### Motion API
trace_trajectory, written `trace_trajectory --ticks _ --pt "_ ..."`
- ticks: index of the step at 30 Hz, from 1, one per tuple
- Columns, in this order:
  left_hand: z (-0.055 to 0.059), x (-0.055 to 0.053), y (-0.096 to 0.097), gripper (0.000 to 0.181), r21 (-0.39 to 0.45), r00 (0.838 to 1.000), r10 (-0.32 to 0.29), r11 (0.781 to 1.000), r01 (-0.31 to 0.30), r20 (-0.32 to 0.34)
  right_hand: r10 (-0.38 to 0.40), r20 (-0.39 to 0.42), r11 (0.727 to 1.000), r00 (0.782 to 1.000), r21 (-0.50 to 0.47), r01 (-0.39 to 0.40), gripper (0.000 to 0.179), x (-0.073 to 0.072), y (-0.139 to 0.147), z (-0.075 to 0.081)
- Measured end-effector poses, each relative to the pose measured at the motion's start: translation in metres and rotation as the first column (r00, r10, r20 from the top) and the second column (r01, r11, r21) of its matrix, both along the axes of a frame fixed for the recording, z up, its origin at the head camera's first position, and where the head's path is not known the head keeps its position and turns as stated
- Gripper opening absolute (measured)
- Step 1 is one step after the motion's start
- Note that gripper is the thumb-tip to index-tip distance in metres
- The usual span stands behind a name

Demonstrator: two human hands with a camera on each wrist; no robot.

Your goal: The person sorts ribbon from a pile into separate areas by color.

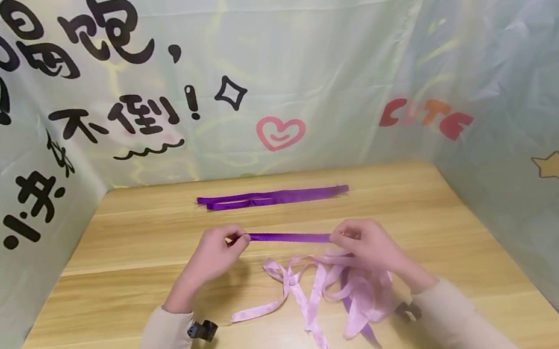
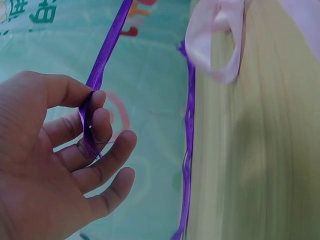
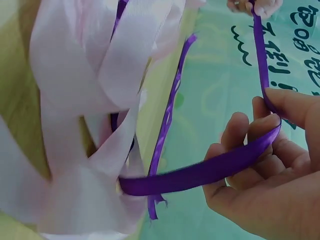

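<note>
A purple ribbon [image 1: 289,237] runs taut between my two hands above the table. My left hand [image 1: 217,251] pinches it between thumb and index finger near one end; the frayed tip [image 2: 91,149] hangs past the fingers in the left wrist view. My right hand [image 1: 370,245] pinches the same ribbon further along. From there a length of purple ribbon [image 3: 200,175] curves down toward a loose pile of pale pink ribbons [image 1: 365,301]. That pile lies under and in front of the right hand, with some darker purple showing among its loops.
Purple ribbons [image 1: 304,194] lie side by side across the back of the wooden table [image 1: 127,284]. A pink ribbon tail [image 1: 257,311] reaches left from the pile. Printed cloth walls [image 1: 337,55] enclose the table at the back and both sides.
</note>
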State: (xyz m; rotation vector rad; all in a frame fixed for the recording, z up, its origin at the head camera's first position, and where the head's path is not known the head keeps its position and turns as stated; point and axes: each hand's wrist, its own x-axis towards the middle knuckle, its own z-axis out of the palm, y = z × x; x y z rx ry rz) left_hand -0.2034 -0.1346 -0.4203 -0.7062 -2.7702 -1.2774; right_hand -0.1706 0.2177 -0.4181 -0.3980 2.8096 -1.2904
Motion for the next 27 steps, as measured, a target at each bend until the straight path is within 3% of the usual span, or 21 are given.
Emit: trace_trajectory --ticks 7,19,27 --pt "0.0 -0.003 -0.024 0.015 0.012 0.998 0.061 0.998 -0.061 0.008 0.005 -0.009 1.0 1.0 -0.01 -0.005 0.017 -0.007 0.01 0.002" --pt "-0.001 -0.006 -0.063 0.021 -0.008 0.985 0.165 0.986 -0.165 0.05 -0.057 0.017 0.998 0.998 0.031 0.056 0.025 -0.013 0.027 0.009" --pt "0.0 -0.007 -0.093 0.026 -0.039 0.97 0.241 0.97 -0.24 0.013 -0.059 0.027 0.997 0.998 0.043 0.058 0.028 -0.014 0.038 0.012"
